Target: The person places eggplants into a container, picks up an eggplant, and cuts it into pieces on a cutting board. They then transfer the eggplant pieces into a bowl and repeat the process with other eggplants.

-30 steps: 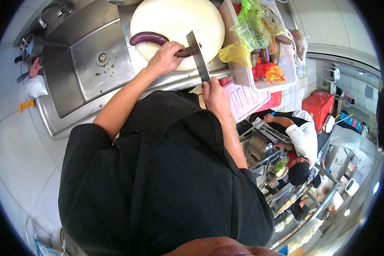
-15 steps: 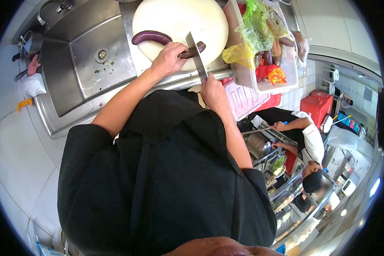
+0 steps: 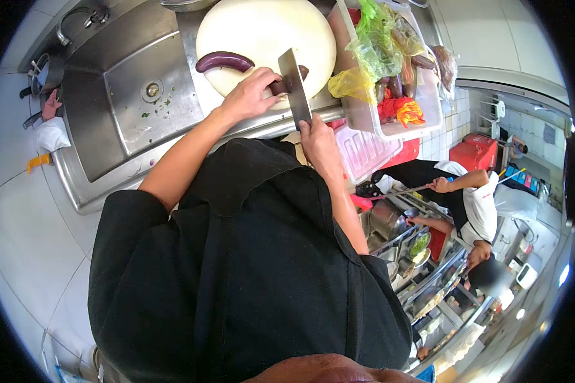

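Note:
A round white cutting board (image 3: 268, 29) lies beside the sink. My left hand (image 3: 252, 96) grips an eggplant (image 3: 278, 88) near the board's front edge. A cleaver (image 3: 294, 83) stands across that eggplant, its blade hiding part of it; the eggplant's dark end shows on the blade's far side. My right hand (image 3: 320, 143) is closed around the cleaver's handle, just off the front edge of the board. Another whole purple eggplant (image 3: 225, 61) rests on the board, left of and beyond my left hand.
On the left is a steel sink (image 3: 144, 115) with green scraps by its drain. To the right, a plastic bin (image 3: 390, 124) holds bagged vegetables, with a pink crate (image 3: 367, 150) below. Farther right, a person (image 3: 473, 198) holds a long stick beside a steel rack.
The cleaver blade has turned to face the camera more broadly and covers more of the eggplant. My left hand has shifted slightly toward me. The other person has moved a little to the right.

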Motion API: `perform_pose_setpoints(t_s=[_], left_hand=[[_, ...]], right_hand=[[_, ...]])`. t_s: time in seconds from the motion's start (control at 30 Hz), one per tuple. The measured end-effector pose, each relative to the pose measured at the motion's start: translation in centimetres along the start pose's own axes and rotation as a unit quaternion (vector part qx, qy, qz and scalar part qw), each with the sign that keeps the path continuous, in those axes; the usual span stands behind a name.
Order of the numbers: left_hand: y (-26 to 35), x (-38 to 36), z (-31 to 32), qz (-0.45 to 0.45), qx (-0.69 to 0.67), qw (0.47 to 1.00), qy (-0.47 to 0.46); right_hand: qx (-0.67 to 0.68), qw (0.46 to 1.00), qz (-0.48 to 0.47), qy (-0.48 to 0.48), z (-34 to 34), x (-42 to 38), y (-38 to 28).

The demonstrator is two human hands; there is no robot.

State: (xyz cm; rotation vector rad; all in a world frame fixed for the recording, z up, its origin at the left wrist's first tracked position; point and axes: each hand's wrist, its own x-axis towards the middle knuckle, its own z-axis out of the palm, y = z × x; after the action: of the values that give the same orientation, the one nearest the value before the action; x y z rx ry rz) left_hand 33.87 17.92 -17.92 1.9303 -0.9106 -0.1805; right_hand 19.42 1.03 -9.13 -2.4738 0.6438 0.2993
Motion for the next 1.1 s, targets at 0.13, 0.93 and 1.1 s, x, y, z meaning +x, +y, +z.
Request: perform_pose_setpoints(t_s=[0.13, 0.93, 1.1], left_hand=[[1.1, -0.2, 0.2, -0.072, -0.005, 0.997, 0.007], [-0.4, -2.8, -0.8, 0.0, 0.092, 0.995, 0.026], [-1.0, -3.1, -0.8, 0.039, 0.097, 0.994, 0.037]], right_hand=[[-0.006, 1.0, 0.001, 0.006, -1.1, -1.4, -0.8], [-0.058, 0.997, -0.056, -0.008, 0.4, -0.6, -0.3], [-0.04, 0.997, -0.057, -0.02, -0.5, -2.8, -1.2]])
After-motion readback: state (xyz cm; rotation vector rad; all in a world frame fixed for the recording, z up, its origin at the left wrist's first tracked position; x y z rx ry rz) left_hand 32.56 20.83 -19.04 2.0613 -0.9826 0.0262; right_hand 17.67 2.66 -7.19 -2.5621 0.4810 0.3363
